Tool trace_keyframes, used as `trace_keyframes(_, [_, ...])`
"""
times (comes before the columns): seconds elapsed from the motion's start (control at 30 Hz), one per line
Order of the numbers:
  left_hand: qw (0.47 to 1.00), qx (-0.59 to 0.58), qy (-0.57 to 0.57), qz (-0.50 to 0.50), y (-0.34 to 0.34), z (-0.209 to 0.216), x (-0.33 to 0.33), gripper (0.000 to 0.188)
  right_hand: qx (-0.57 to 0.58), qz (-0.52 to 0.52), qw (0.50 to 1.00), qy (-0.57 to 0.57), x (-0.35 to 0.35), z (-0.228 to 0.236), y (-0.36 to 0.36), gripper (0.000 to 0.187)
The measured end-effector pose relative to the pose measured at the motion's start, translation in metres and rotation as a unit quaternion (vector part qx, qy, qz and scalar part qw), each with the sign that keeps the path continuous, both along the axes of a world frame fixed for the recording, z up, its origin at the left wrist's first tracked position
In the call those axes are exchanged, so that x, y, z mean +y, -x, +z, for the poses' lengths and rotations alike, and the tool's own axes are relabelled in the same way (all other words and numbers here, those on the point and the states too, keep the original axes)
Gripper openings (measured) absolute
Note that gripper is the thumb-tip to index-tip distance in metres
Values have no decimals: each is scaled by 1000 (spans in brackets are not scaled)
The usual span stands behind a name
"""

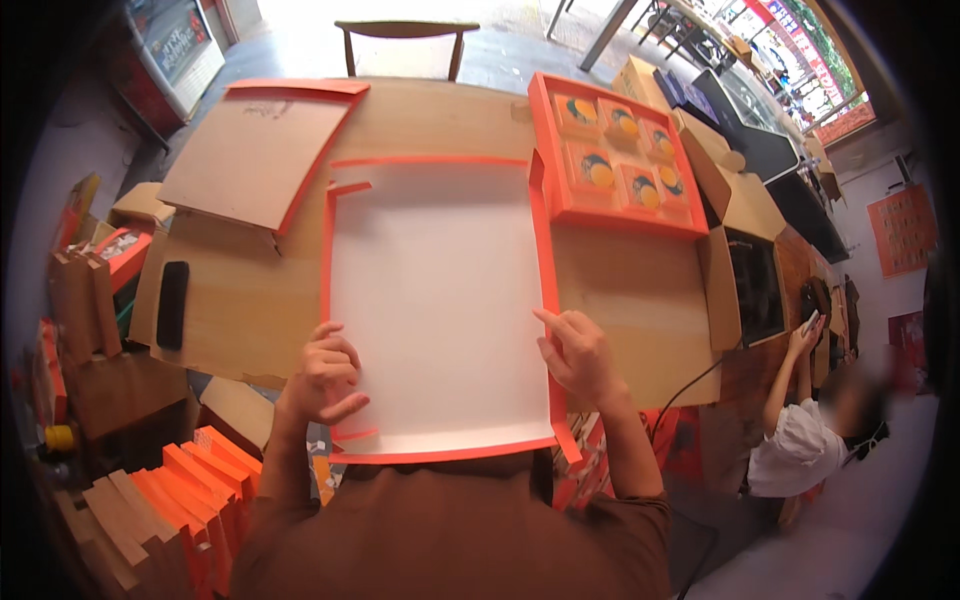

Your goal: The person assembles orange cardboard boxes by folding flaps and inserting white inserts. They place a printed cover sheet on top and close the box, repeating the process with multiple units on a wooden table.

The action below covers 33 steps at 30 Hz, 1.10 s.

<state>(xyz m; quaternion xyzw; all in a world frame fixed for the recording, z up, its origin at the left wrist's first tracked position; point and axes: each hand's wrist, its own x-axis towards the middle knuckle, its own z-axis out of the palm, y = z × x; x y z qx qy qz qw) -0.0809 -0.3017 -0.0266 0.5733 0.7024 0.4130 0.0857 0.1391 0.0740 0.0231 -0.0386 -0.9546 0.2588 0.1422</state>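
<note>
Hands first, nearest the body: the left hand (322, 375) sits at about seven o'clock, fingers curled onto the left flap of a large unfolded box blank (435, 300), white inside with orange edges; the thumb and bent fingers pinch that edge near the bottom corner. At about five o'clock the right hand (577, 352) rests on the blank's right orange border, fingers partly spread and pressing rather than closed around anything, forefinger pointing toward eleven o'clock. The blank lies flat in the middle of a wooden table (640, 300), its near edge overhanging toward the person's brown shirt.

Down at eight o'clock, below the table edge, stands a stack of folded orange and brown cartons (160, 510). At nine o'clock a black phone (172, 304) lies on the table, well apart from the blank. Toward eleven o'clock a brown lid with orange rim (262, 150) rests flat. At one o'clock, just beside the blank's far right corner, an orange tray (620, 160) holds six small square packets. At twelve o'clock, beyond the table, a wooden chair (405, 40) stands. Off at four o'clock another person in a white top (800, 450) crouches.
</note>
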Motion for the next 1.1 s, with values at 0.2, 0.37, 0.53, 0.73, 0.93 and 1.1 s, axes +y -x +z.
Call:
trace_keyframes(0.2, [1000, -11, -5, 10, -2, -2, 2, 27, 129, 9, 991, 41, -1, -33, -50, 27])
trace_keyframes(0.37, [1000, -10, 0, 13, -3, -5, 3, 25, 81, 32, 994, -70, -12, -34, -84, 36])
trace_keyframes(0.53, [1000, 0, 4, 3, -1, -4, 5, 25, 33, 93, 982, -158, 6, -33, -101, 48])
trace_keyframes(0.73, [1000, 4, 5, 9, -2, 0, 7, 25, -32, 170, 968, -181, 13, -10, -85, 59])
trace_keyframes(0.93, [1000, 1, 11, 21, -5, 0, 4, 25, -47, 321, 922, -212, 26, -26, -63, 31])
trace_keyframes(1.1, [1000, 11, 16, 11, -3, 0, 4, 24, -53, 395, 885, -242, 33, -29, -47, 26])
